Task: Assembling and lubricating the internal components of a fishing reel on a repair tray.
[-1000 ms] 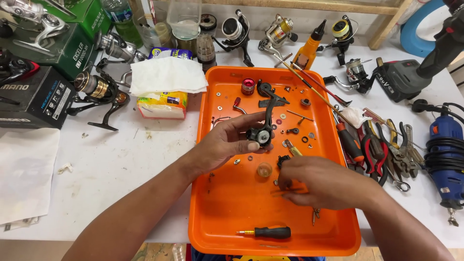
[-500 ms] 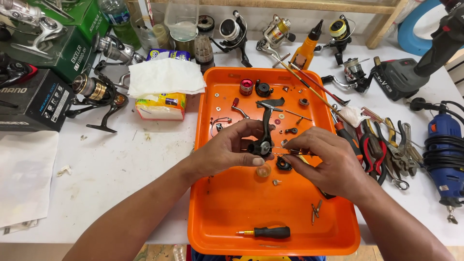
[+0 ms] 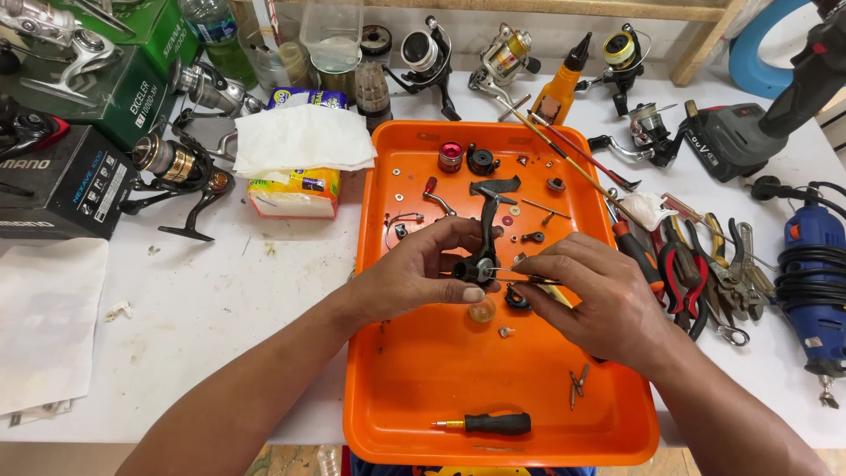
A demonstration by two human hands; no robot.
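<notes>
My left hand [image 3: 414,273] grips a black fishing reel body [image 3: 484,256] over the middle of an orange tray [image 3: 423,397]. My right hand [image 3: 599,300] pinches a thin metal rod [image 3: 520,279] whose tip meets the reel body. Small loose parts lie about on the tray: a red knob [image 3: 450,156], a black cap [image 3: 482,160], washers, screws and an amber gear [image 3: 482,310] just below my hands. A short black-handled screwdriver [image 3: 493,424] rests near the tray's front edge.
Pliers and screwdrivers [image 3: 696,264] lie right of the tray, with a blue rotary tool [image 3: 815,282] beyond. Several reels [image 3: 423,53] and an orange bottle [image 3: 561,84] line the back. A tissue pack [image 3: 300,167] and boxes [image 3: 62,176] sit to the left.
My right hand rose from the tray's lower middle to the reel body, bringing a thin rod to it. My left hand shifted slightly with the reel.
</notes>
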